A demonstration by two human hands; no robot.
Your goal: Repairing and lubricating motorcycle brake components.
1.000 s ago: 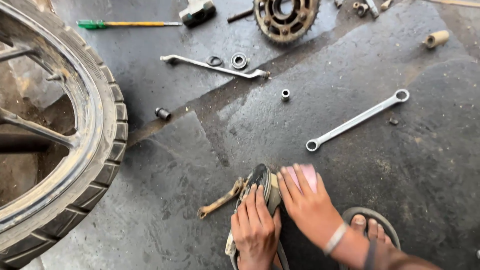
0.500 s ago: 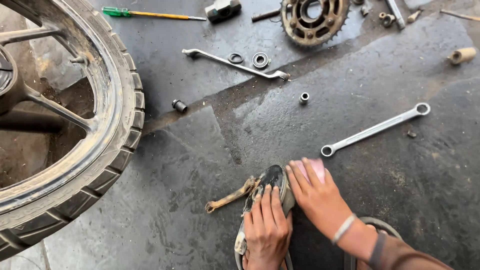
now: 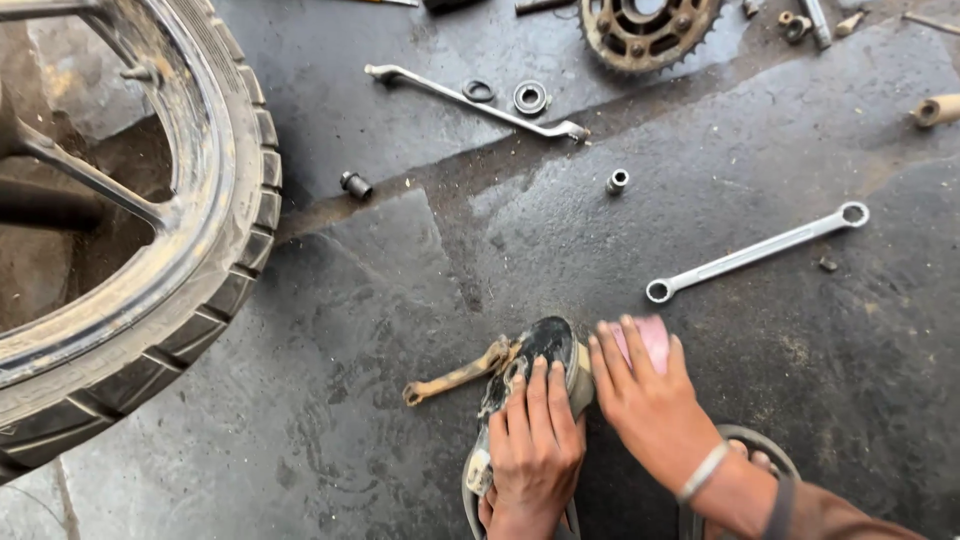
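Near the wheel (image 3: 130, 250), wrenches (image 3: 755, 252) and sprocket (image 3: 648, 30) lie scattered

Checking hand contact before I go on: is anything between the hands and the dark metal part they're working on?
The left hand lies flat on the dark metal part, nothing between. The right hand presses a pink pad beside the part's right edge, so that pad lies under its fingers.

Both hands are bare, no gloves or rings; the right hand (image 3: 650, 405) wears a thin silvery bangle at the wrist; the left hand (image 3: 535, 440), beside it, shows no sleeve.
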